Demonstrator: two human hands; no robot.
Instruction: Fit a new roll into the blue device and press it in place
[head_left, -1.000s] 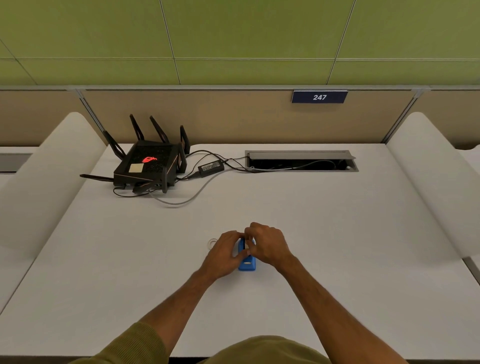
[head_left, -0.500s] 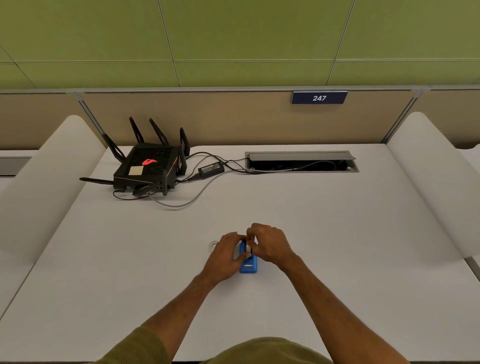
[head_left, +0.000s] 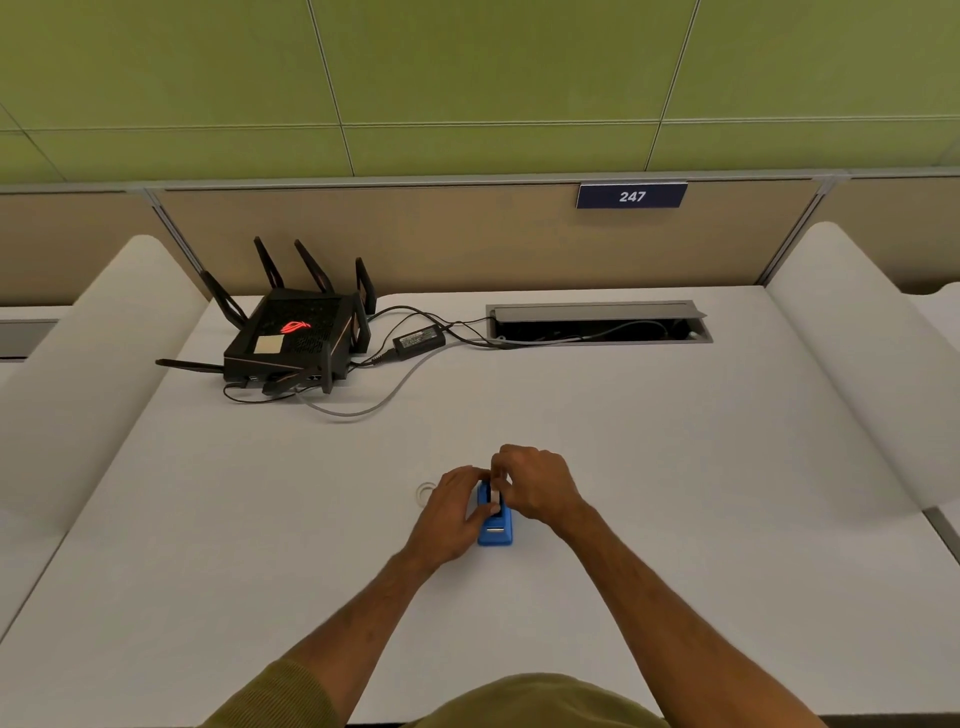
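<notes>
Blue device (head_left: 495, 530), small and oblong, lies flat on the white counter (head_left: 675, 493) near its front middle, with both hands meeting over its far end. Left hand (head_left: 451, 512) grips it from the left side, fingers curled along its edge and thumb on its top. Right hand (head_left: 540, 486) comes in from the right, its fingertips pinching a small white piece (head_left: 495, 493) that stands at the device's upper end; what that piece is cannot be told. So the two hands are together, both clamped on something, knuckles nearly touching. A faint pale ring (head_left: 425, 491) lies on the counter just left of the left hand, partly hidden by it.

Well apart, at the counter's far left, sits a black router (head_left: 296, 340) with several upright antennas and a glowing red mark on top, a yellowish note stuck to it. A black power brick (head_left: 418, 340) lies just right of the router, its cables trailing into an open cable tray (head_left: 597, 322) recessed in the counter. Above on the beige partition hangs a dark blue sign (head_left: 631, 196) reading 247
</notes>
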